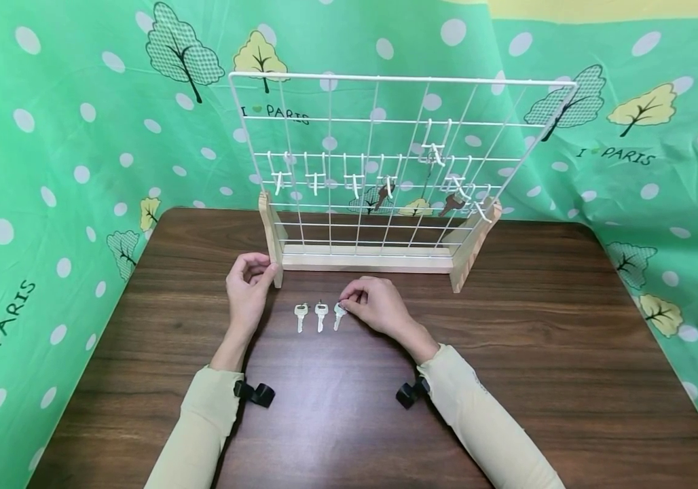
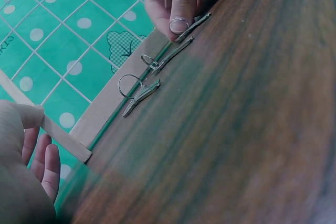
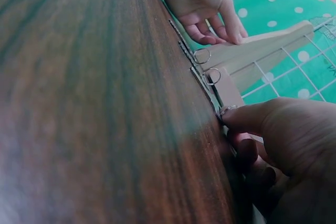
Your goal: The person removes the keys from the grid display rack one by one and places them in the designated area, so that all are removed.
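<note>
Pale sleeves (image 1: 208, 421) are over the bench (image 1: 337, 421). R grip (image 1: 381, 305) pinches 1 key (image 1: 338, 318) w/ 2 keys (image 1: 321, 318) beside. L grip (image 1: 248, 292) is loose, touching rack's wood leg (image 1: 271, 234).

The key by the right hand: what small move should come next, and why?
Probably lift this key by its ring: the right hand seems to pinch it there, and the rack behind carries hooks that might take it.
</note>
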